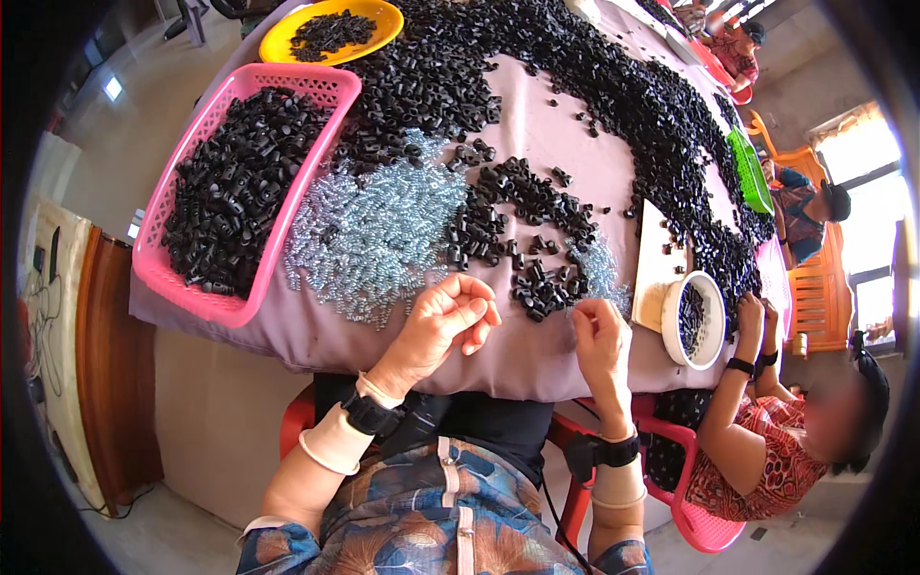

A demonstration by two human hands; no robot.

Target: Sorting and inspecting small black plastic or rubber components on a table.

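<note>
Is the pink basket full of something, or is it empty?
Full, or nearly so: black parts pile across the pink basket, and none of its bottom shows between them.

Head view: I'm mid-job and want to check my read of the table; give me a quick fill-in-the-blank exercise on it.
1. The large basket at the table's left side is coloured ____.
2. The bigger heap of pale bluish pieces lies to the ____ of that basket.
3. The round plate beyond the basket holds small pieces coloured ____.
4. The round bowl to the right of the right hand is coloured ____.

Missing words: pink; right; black; white.
</note>
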